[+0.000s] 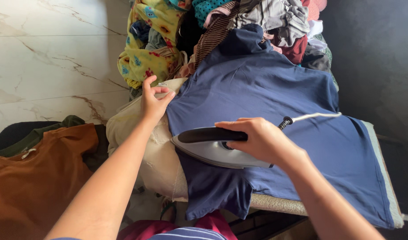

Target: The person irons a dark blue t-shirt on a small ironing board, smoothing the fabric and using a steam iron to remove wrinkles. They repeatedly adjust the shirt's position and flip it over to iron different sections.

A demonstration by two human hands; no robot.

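Observation:
A blue t-shirt [266, 98] lies spread over a padded ironing board [279, 205]. My right hand [257, 138] grips the black handle of a grey clothes iron [213, 149], which rests flat on the shirt near its left side. A white cord [317, 115] runs from the iron's back to the right. My left hand [153, 100] pinches the shirt's left edge, where it meets a cream cloth [157, 155] that hangs off the board.
A heap of mixed clothes [221, 26] is piled at the board's far end, with a yellow patterned garment [148, 40] on its left. An orange shirt [33, 178] and a dark green one [44, 131] lie at lower left. Marble floor [44, 58] is beyond; a dark wall [372, 58] stands on the right.

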